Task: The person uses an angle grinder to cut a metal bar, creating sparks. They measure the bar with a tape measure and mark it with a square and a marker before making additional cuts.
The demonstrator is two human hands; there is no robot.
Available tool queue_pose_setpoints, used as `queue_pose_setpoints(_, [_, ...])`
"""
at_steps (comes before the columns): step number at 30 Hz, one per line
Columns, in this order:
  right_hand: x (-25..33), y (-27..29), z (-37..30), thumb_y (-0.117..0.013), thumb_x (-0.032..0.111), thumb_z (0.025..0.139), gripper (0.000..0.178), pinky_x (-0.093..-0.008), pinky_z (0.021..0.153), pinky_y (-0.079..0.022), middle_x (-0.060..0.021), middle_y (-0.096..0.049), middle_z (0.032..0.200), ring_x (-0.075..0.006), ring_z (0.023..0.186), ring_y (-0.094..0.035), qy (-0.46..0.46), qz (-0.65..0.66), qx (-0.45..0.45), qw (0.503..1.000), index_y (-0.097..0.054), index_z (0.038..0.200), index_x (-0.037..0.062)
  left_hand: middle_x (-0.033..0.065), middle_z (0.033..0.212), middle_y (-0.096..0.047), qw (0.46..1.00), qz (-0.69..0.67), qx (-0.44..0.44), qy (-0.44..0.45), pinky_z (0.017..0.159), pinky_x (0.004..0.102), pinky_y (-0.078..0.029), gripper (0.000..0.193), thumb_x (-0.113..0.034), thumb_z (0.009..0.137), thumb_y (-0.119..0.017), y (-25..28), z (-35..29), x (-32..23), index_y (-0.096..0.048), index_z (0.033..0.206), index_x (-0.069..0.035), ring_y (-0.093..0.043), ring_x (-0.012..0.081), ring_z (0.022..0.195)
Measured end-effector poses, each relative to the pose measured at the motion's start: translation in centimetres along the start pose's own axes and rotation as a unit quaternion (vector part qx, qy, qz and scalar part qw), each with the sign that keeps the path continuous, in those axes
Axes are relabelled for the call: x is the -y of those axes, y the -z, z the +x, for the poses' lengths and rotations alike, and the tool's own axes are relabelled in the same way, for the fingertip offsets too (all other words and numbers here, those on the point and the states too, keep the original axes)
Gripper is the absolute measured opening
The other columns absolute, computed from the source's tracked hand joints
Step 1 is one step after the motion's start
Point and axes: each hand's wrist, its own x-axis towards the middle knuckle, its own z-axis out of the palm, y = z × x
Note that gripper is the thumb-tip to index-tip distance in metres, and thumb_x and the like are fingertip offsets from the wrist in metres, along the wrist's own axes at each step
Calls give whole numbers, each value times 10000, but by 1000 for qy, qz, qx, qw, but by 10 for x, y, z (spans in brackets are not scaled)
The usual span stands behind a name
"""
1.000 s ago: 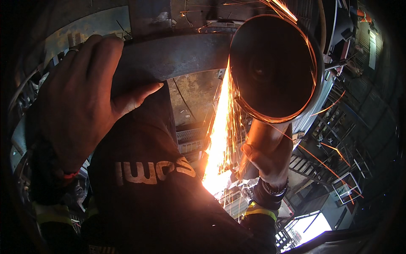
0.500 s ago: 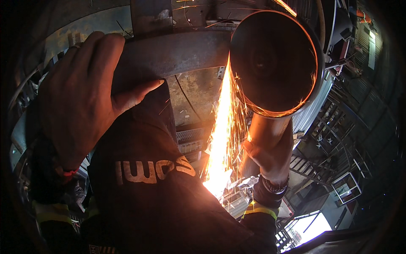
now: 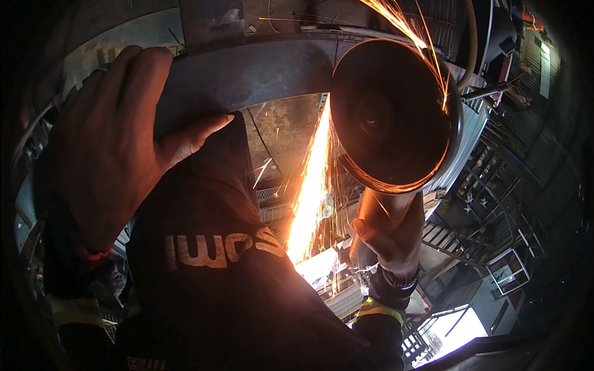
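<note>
My left hand (image 3: 111, 142) grips the left part of a dark steel bar (image 3: 266, 71), its fingers over the far side and its thumb along the near side. My right hand (image 3: 390, 238) is closed around the body of an angle grinder (image 3: 390, 117), whose large round disc faces up at me. At its left rim the disc meets the bar's right end. Bright orange sparks (image 3: 311, 191) stream from there toward me, and more fly off beyond the disc's far edge. The disc hides the exact contact spot.
My dark-trousered leg (image 3: 216, 247) lies under the bar, left of the sparks. Another steel piece (image 3: 213, 25) joins the bar at the far side. A hose (image 3: 470, 49) runs right of the grinder. Metal racks (image 3: 489, 179) and a white-framed box (image 3: 507, 272) stand at the right.
The grinder has come a little toward me, its disc tilting slightly. The spark stream has shifted left and narrowed, with more sparks at the far side. My left hand stays on the bar.
</note>
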Motion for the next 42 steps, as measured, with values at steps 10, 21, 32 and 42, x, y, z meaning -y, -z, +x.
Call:
queue_pose_setpoints(10, [4,-3,31,-752,94,674,699,-363,867,-491,-156,-586,1143,-234,980,-600,23,-13,-26,999,-454,1292,-38,179,1043,-636,1000,0,-15,-8,778,405,-554,725,-558,747,-750,-3,-2,-3,-562,1166,4,-673,333,950])
queue_pose_setpoints(21, [3,-3,14,-760,107,665,771,-374,898,-490,-174,-595,1182,-243,1037,-602,-28,-22,-32,999,-420,1341,-40,160,1037,-640,999,20,-37,-19,760,400,-550,726,-556,741,-756,-8,0,-3,-563,1182,-11,-670,332,935])
queue_pose_setpoints(32, [-12,-3,-4,-775,113,670,848,-366,939,-475,-176,-578,1238,-246,1096,-585,-14,32,-17,999,-365,1395,-49,183,1045,-635,999,11,-25,-20,773,426,-543,737,-570,762,-731,-7,1,1,-553,1205,-9,-663,360,945])
queue_pose_setpoints(42, [4,-1,32,-754,103,664,731,-367,868,-492,-149,-592,1148,-230,1001,-597,-37,0,-33,999,-440,1312,-20,194,1058,-638,999,-12,-23,-32,767,420,-556,733,-535,777,-743,-3,7,-2,-542,1204,25,-670,356,932])
